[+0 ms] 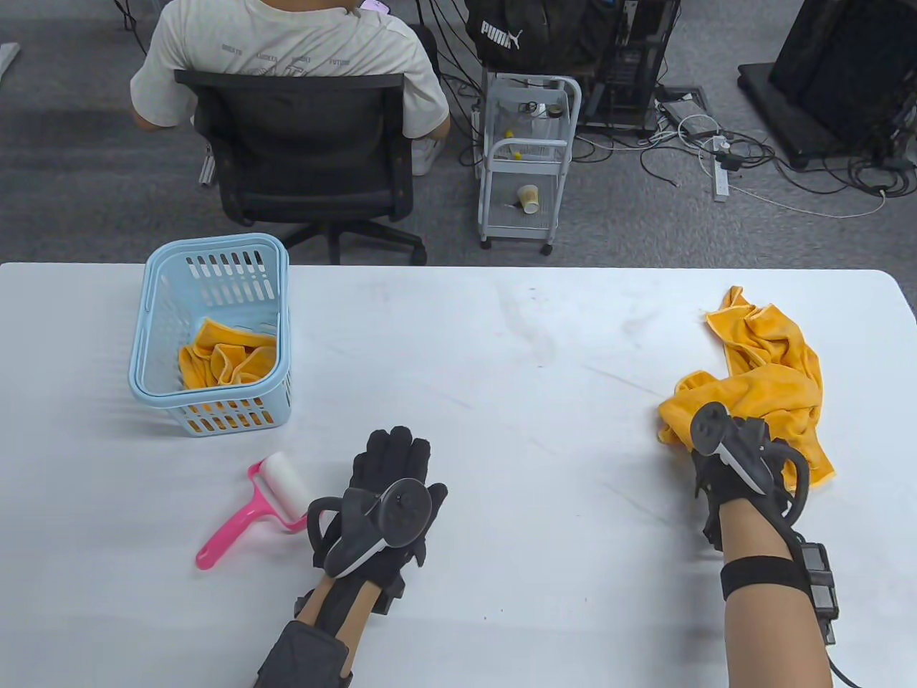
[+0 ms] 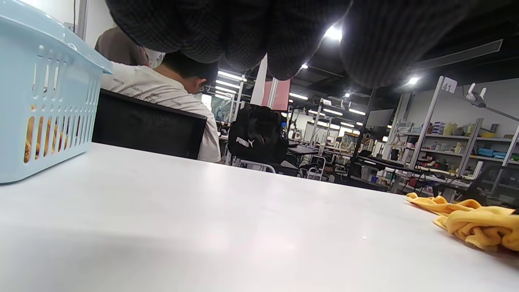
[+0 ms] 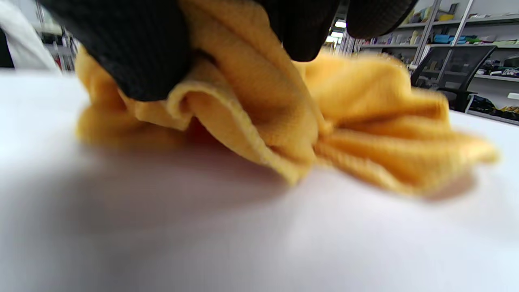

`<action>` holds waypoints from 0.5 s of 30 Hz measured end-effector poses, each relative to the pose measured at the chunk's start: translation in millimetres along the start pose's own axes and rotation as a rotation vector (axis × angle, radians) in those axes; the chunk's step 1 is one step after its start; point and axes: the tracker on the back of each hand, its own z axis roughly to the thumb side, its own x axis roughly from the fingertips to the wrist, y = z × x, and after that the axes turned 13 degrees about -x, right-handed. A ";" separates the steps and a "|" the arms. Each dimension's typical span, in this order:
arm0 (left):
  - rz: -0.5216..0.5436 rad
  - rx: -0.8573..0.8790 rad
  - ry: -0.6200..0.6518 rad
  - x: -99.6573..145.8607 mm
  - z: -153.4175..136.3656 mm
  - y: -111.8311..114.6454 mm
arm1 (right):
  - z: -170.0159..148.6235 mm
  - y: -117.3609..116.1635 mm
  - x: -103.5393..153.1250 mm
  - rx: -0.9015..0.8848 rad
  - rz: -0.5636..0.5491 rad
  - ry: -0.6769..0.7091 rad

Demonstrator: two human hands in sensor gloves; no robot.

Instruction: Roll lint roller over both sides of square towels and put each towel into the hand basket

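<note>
Gloved fingers (image 3: pixel 134 52) of the right hand (image 1: pixel 731 473) curl down into a crumpled orange towel (image 1: pixel 770 373) and pinch a bunched fold of it; in the right wrist view the black fingertips press into the cloth from above while the fold sags onto the white table (image 1: pixel 516 373). This towel lies in a loose heap at the table's right side, its long axis running from the far edge toward the person, with the near end gathered under the right hand.

Fingers (image 1: pixel 394 451) of the left hand (image 1: pixel 390 494) lie straight and close together, flat on the table, pointing away from the person and holding nothing. A grey tracker is strapped across the back of each hand.

Just left of the left hand lies a pink lint roller (image 1: pixel 247 512), apart from the fingers. Its handle points toward the near left, and its white roll sits at the far end, set crosswise to the handle.

Farther away on the left stands a light blue hand basket (image 1: pixel 154 322) with slotted walls. Another orange towel (image 1: pixel 226 362) lies crumpled inside it.

Beyond the table, a person in a pale shirt (image 1: pixel 286 43) sits in a black office chair (image 1: pixel 301 143) with their back to the table, next to a small white cart (image 1: pixel 526 158).
</note>
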 end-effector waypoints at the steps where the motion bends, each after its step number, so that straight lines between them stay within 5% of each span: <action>1: 0.003 -0.002 0.005 0.0 0.9 -1.1 | 2.7 13.3 1.2 -0.026 -0.031 0.018; 8: 0.027 0.073 0.063 4.2 7.0 -10.3 | 59.2 142.1 41.2 -0.197 -0.236 0.290; 11: 0.047 0.143 0.095 7.0 8.4 -15.6 | 91.6 164.2 70.3 -0.227 -0.224 0.435; 15: 0.055 0.247 0.175 11.0 15.3 -20.2 | 132.9 153.1 106.0 -0.312 -0.105 0.633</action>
